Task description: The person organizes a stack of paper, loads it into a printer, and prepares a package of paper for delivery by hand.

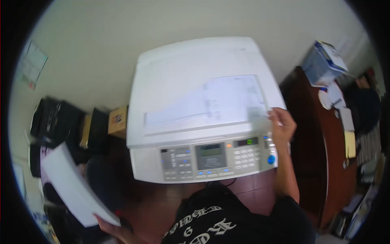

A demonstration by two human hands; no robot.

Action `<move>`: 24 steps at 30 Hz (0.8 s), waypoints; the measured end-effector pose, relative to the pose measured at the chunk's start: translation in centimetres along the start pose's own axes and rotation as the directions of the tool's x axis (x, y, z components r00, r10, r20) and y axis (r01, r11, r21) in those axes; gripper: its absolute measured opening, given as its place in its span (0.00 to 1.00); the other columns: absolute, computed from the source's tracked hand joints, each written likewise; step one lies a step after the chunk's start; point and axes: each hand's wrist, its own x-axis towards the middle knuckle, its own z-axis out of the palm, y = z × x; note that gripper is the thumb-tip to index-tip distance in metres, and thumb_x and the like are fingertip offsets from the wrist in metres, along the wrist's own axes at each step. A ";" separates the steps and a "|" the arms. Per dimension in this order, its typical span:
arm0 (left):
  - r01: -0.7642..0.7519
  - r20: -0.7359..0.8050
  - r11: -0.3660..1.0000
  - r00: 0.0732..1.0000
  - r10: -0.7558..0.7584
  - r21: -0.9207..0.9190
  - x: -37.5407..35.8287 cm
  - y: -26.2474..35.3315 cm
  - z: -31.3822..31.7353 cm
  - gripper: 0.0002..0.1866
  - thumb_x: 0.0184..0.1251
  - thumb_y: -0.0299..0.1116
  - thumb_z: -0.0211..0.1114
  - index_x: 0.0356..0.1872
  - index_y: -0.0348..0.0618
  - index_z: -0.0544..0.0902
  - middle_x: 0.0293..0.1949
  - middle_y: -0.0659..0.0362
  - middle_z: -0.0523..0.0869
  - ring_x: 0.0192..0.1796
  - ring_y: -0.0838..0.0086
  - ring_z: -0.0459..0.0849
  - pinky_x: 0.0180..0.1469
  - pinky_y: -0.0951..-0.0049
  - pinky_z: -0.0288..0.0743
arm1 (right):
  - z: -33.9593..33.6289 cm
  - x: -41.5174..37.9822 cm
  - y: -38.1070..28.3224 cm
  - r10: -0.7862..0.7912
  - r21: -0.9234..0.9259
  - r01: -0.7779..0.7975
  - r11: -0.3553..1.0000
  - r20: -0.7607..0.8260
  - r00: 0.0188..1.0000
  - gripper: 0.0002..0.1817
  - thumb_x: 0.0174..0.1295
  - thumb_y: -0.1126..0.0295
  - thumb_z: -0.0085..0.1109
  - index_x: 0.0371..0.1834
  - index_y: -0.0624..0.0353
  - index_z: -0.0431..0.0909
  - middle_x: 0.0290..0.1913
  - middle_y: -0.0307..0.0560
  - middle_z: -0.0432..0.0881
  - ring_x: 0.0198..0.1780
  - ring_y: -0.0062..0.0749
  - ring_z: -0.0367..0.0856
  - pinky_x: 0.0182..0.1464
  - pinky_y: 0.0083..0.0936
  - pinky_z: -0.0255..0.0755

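One white copier point(170, 73) stood before you, a paper sheaf point(75, 183) to its left, a printed sheet point(233, 97) on its lid; your left hand point(110, 228) gripped the sheaf, your right hand point(283, 125) pinched the sheet's right edge.

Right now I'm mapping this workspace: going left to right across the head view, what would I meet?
Bent sheaf of white paper, small brown cardboard box, large white photocopier, bare right hand, long reddish-brown wooden desk.
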 end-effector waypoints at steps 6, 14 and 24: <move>-0.054 -0.402 0.988 0.910 0.107 0.143 10.0 -3.9 4.6 0.23 0.76 0.36 0.54 0.65 0.33 0.68 0.59 0.48 0.79 0.58 0.56 0.80 0.61 0.54 0.75 | 0.6 -1.5 -0.3 0.110 -0.032 -0.113 0.993 -0.091 0.990 0.08 0.68 0.76 0.58 0.45 0.69 0.81 0.38 0.46 0.85 0.39 0.24 0.83 0.42 0.18 0.77; 0.218 -0.283 0.976 0.934 -0.216 -0.024 22.0 -12.0 -7.2 0.25 0.70 0.31 0.61 0.65 0.33 0.68 0.58 0.50 0.79 0.59 0.57 0.80 0.62 0.55 0.74 | 9.6 -10.4 -8.2 0.120 -0.147 -0.090 0.985 0.206 0.971 0.07 0.67 0.76 0.57 0.42 0.70 0.81 0.31 0.42 0.81 0.32 0.20 0.74 0.36 0.16 0.68; 0.644 -0.151 0.732 0.765 -0.627 0.222 40.3 -19.5 -19.6 0.21 0.60 0.21 0.67 0.55 0.30 0.77 0.52 0.52 0.83 0.53 0.65 0.83 0.57 0.64 0.78 | 23.0 -27.8 -17.0 0.411 -0.361 -0.370 0.856 0.040 0.911 0.11 0.66 0.67 0.60 0.27 0.60 0.76 0.20 0.31 0.71 0.23 0.13 0.63 0.26 0.15 0.55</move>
